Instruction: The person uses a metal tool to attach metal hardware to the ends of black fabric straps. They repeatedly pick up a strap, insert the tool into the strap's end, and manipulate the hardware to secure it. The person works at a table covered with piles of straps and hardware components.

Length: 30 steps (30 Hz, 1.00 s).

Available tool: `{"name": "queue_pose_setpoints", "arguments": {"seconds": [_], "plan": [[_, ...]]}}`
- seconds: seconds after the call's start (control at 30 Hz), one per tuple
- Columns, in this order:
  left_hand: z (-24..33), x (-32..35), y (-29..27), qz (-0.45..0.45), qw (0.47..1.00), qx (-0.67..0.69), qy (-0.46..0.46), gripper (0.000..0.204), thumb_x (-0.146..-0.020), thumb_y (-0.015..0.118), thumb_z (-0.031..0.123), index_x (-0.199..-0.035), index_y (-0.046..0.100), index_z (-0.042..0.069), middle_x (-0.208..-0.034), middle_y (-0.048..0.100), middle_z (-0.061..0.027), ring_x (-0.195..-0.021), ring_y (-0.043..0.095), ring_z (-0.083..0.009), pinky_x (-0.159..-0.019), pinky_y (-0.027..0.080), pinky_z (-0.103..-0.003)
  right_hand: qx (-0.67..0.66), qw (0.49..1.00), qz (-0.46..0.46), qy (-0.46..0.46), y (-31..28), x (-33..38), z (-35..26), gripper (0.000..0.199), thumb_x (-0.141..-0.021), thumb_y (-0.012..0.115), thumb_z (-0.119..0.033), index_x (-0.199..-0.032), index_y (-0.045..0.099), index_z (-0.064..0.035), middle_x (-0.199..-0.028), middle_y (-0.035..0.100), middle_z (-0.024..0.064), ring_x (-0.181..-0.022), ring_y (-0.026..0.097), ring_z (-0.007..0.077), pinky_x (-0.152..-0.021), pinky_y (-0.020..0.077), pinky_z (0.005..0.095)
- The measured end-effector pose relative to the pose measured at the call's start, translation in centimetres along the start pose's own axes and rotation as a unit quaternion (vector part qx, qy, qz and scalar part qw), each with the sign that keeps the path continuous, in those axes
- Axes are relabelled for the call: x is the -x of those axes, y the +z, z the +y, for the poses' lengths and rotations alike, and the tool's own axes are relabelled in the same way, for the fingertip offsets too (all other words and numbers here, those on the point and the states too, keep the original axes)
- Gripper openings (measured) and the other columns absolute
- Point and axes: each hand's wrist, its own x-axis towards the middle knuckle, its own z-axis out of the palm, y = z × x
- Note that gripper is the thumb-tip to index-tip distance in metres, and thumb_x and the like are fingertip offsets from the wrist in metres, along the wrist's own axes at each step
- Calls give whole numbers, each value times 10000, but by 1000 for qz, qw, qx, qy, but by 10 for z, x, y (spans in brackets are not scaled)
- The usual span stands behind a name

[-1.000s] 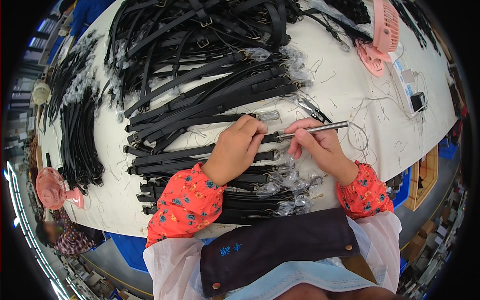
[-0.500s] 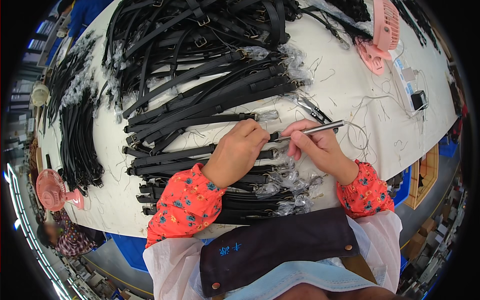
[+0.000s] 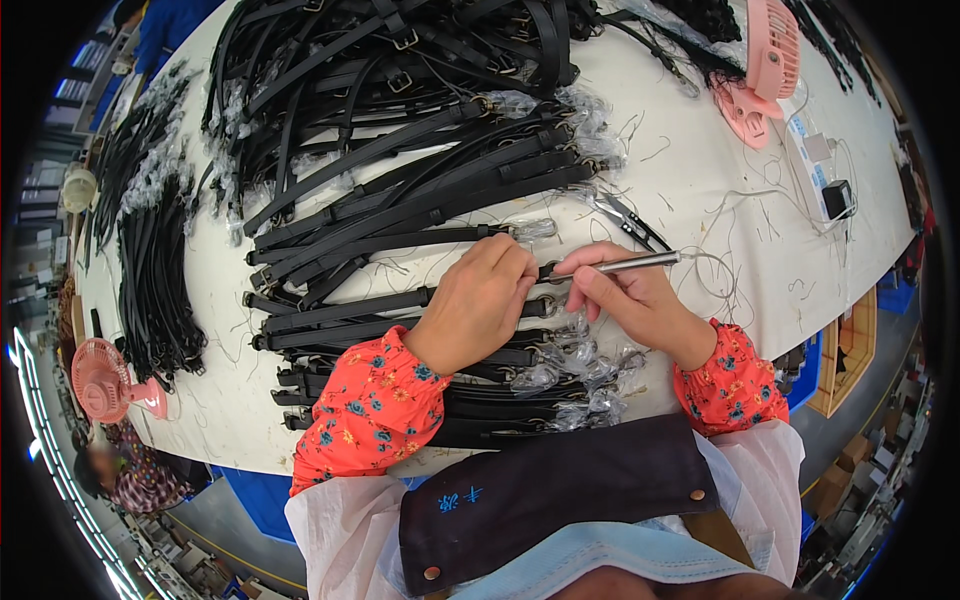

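Black straps with metal buckles [image 3: 350,309] lie side by side in front of me, their buckle ends wrapped in clear plastic. My left hand [image 3: 478,298] is closed on one of these straps close to its buckle end. From the right, my right hand [image 3: 622,293] pinches a slim metal pen-shaped tool [image 3: 635,262] with a thin cord at its back end. The tool's front end meets the strap beside the buckle [image 3: 547,272], just right of my left fingers. What exactly the tip touches is too small to make out. Black thread snips [image 3: 632,222] lie just beyond my right hand.
A large heap of black straps [image 3: 400,75] covers the far side of the white table [image 3: 690,200]; another bundle [image 3: 155,280] lies left. Pink fans [image 3: 772,60] stand at the far right and near left. A power strip [image 3: 808,165] and loose thread ends lie at right.
The back end of the pen-shaped tool has dipped slightly and shifted a little left with my right hand. My left hand stays on the strap, almost unmoved.
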Motion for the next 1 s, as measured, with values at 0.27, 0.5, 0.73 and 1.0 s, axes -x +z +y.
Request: {"name": "queue_pose_setpoints", "arguments": {"seconds": [0.27,0.5,0.73,1.0], "plan": [[2,-1,-1,-1,1000,0,-7,103,-889,656,-18,-970,598,6,-946,558,-153,-889,588,-377,-767,496,-457,26,999,-11,-26,0,-2,2,294,-1090,563,-285,-1208,674,-39,-851,696,32,-726,620,71,-612,502,236],[-2,0,2,31,1000,3,4,139,-867,664,-46,-970,595,18,-895,564,-143,-793,583,-343,-695,479,-414,65,996,-18,-64,-1,-3,5,294,-1094,553,-280,-1209,671,-37,-856,698,37,-722,623,77,-625,506,238],[-7,-2,3,130,979,108,-117,44,-963,611,-20,-990,584,1,-912,564,-108,-748,620,-209,-624,482,-333,-19,1000,7,-14,-1,1,0,283,-1099,542,-260,-1215,667,-34,-863,695,44,-724,614,77,-632,506,230],[2,2,-17,15,988,111,-110,228,-898,701,-8,-1118,661,41,-1104,605,-93,-897,623,-201,-734,506,-320,-37,998,20,-36,-5,2,0,268,-1106,526,-228,-1222,648,-20,-864,685,47,-735,614,77,-647,509,229]]}}
